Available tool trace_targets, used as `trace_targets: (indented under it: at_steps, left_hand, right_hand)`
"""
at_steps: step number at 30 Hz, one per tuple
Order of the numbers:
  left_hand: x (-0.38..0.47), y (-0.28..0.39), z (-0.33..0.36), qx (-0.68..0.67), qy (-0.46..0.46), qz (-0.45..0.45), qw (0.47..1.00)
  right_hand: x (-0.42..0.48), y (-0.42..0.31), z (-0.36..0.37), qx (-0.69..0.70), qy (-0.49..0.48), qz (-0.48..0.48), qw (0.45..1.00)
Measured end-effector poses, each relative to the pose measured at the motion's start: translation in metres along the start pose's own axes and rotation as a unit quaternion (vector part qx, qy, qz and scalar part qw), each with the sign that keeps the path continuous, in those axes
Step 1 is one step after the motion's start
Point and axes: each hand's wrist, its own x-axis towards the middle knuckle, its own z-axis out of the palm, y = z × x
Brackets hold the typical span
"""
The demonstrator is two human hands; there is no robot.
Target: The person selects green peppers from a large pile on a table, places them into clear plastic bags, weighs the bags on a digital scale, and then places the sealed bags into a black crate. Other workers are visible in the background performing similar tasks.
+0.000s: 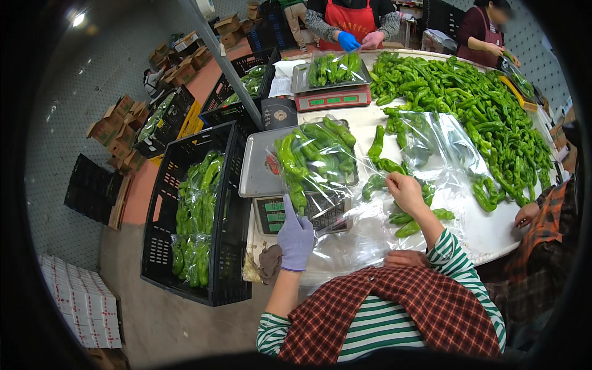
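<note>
A clear plastic bag of green peppers (314, 152) lies on the metal pan of a digital scale (261, 152), its open end spreading towards my right hand. My left hand (294, 240), in a pale purple glove, is at the bag's lower left edge by the scale's display, index finger extended against it; its hold is unclear. My bare right hand (407, 192) has thumb and fingers pinched together at the clear film on the bag's right side. Loose green peppers (409, 222) lie below and beside that hand, partly under film. More empty clear bags (444, 143) lie on the white table.
A black crate (152, 217) with bagged peppers stands at the left, beside a metal post (226, 64). A large pepper heap (462, 101) covers the table's far right. Across stands a co-worker in a red apron (349, 21) behind a red scale (333, 98); another person's hand (527, 214) is at the right.
</note>
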Motion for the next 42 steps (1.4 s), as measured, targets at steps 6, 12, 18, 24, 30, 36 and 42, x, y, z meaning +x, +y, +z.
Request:
trace_targets:
  at_steps: [6, 12, 18, 24, 30, 36, 42]
  left_hand:
    - [0.014, -0.029, 0.005, -0.291, -0.015, -0.008, 0.957]
    - [0.077, 0.026, -0.078, -0.5, 0.072, 0.031, 0.863]
    - [0.1, 0.089, -0.154, -0.558, 0.007, 0.129, 0.82]
    - [0.109, 0.093, -0.154, -0.582, -0.048, 0.075, 0.808]
    - [0.143, 0.087, -0.132, -0.536, 0.003, 0.093, 0.839]
    - [0.124, 0.016, -0.076, -0.404, -0.005, 0.034, 0.914]
    - [0.043, -0.054, -0.035, -0.345, -0.12, 0.012, 0.931]
  right_hand:
    - [0.023, -0.011, 0.004, 0.196, -0.099, 0.055, 0.974]
    - [0.081, -0.097, -0.046, 0.468, -0.076, 0.048, 0.879]
    - [0.096, -0.169, -0.114, 0.635, -0.058, 0.004, 0.77]
    - [0.115, -0.168, -0.113, 0.612, -0.048, 0.016, 0.789]
    - [0.142, -0.146, -0.091, 0.502, 0.029, 0.022, 0.864]
    - [0.127, -0.069, -0.033, 0.216, -0.05, -0.053, 0.974]
    - [0.07, -0.052, -0.029, -0.053, -0.372, -0.077, 0.923]
